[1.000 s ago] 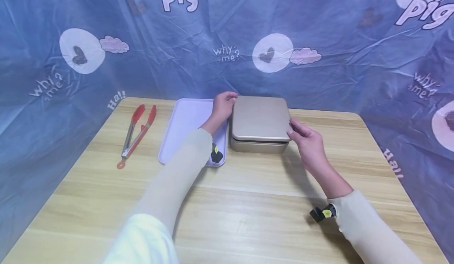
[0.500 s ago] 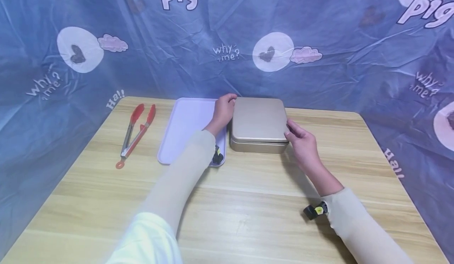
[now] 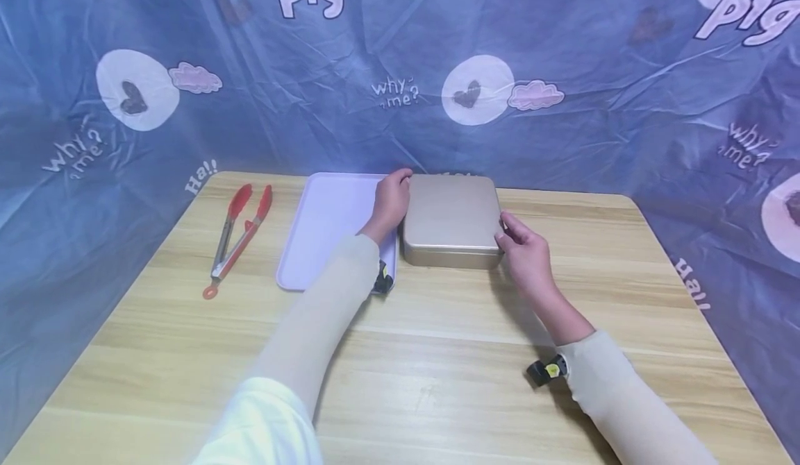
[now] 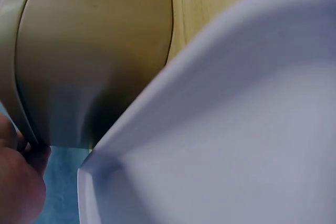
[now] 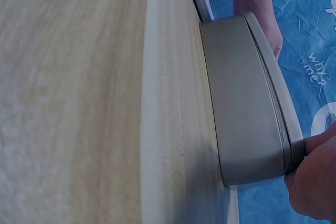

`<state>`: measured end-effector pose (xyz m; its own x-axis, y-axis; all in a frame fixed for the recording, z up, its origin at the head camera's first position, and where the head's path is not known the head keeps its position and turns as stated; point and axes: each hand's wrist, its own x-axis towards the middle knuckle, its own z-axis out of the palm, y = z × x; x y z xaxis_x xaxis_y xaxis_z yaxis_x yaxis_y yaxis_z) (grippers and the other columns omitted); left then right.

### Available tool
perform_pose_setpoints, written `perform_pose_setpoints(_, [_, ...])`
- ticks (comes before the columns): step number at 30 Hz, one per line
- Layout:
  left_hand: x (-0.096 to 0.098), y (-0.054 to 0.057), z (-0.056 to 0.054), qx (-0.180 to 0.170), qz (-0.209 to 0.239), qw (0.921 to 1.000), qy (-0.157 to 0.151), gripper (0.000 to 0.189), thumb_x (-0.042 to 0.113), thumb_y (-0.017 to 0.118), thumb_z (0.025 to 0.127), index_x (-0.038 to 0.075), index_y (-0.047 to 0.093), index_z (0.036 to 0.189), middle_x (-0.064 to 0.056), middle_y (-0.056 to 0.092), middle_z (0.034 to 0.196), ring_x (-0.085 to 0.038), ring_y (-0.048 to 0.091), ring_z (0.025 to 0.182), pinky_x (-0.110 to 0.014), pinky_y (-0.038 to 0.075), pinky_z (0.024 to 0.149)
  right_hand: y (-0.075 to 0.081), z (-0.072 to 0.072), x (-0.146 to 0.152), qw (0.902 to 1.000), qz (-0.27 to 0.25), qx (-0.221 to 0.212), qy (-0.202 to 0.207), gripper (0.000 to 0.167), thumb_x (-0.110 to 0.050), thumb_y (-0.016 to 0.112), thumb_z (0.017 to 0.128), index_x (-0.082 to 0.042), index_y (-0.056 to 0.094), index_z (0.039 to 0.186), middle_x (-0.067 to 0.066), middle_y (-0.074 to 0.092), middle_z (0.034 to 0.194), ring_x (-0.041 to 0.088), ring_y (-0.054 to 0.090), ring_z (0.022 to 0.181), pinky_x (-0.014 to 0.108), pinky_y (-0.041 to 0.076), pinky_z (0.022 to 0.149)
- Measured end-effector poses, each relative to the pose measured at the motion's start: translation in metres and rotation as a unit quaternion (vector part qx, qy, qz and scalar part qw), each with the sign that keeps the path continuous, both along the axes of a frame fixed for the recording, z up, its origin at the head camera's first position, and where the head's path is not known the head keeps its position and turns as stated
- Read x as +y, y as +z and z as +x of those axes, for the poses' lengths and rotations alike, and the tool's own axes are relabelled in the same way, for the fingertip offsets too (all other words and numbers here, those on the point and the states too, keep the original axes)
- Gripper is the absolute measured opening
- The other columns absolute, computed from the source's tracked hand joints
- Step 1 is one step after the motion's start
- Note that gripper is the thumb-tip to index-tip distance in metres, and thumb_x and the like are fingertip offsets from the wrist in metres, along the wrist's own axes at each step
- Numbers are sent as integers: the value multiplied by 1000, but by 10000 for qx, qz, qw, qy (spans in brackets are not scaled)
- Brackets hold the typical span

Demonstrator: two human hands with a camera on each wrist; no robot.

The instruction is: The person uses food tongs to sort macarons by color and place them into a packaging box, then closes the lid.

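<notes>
A square gold-brown tin box (image 5: pixel 241 103) stands on the wooden table. Its matching lid (image 3: pixel 451 212) sits over it, level, with a thin seam along the front. My left hand (image 3: pixel 391 201) holds the lid's back left corner, its thumb and a fingertip at the lid's edge in the left wrist view. On the other side my right hand (image 3: pixel 527 253) pinches the lid's front right edge between thumb and fingers. What lies inside the tin is hidden.
A pale lilac tray (image 3: pixel 325 222) lies just left of the tin, partly under my left forearm. Further left are red-tipped tongs (image 3: pixel 237 239), spread apart. A blue printed cloth (image 3: pixel 350 132) hangs behind the wooden table (image 3: pixel 412 382).
The lid has come down onto the tin; the dark gap along its front has closed to a thin seam. My right hand has shifted slightly left with it.
</notes>
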<state>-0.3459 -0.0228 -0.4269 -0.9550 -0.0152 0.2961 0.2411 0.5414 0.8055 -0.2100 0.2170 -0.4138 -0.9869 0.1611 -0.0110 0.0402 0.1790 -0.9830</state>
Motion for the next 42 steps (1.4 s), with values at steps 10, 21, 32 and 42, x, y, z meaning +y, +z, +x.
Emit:
perform_pose_setpoints(10, [6,-3,5,-53,311,9987,395,33,8,48,104,3,65,132,-13,67,133,-28,61,126,-35,45,110,-4,-4,0,9991,304,-310,33,53,-20,54,105,-6,38,153,7,37,160,19,33,149,32,31,120])
perform_pose_setpoints(21, [17,-3,5,-285,996,9920,720,34,5,48,102,5,67,130,-11,67,133,-25,59,128,-32,45,110,-5,-6,7,9985,37,-495,210,57,-27,57,103,-7,38,154,5,36,161,19,30,150,35,29,121])
perform_pose_setpoints(32, [20,0,3,-446,898,9925,693,34,5,48,102,7,67,131,-9,67,134,-24,59,129,-31,45,110,-2,-3,11,9967,322,-642,365,57,-27,55,104,-8,36,154,3,31,163,20,25,152,37,27,123])
perform_pose_setpoints(42, [15,1,4,-392,830,9935,679,34,4,48,102,8,66,131,-9,67,133,-25,60,128,-32,45,110,-1,-5,7,9967,344,-529,503,53,-20,52,106,-5,35,154,7,31,162,21,25,152,36,28,121])
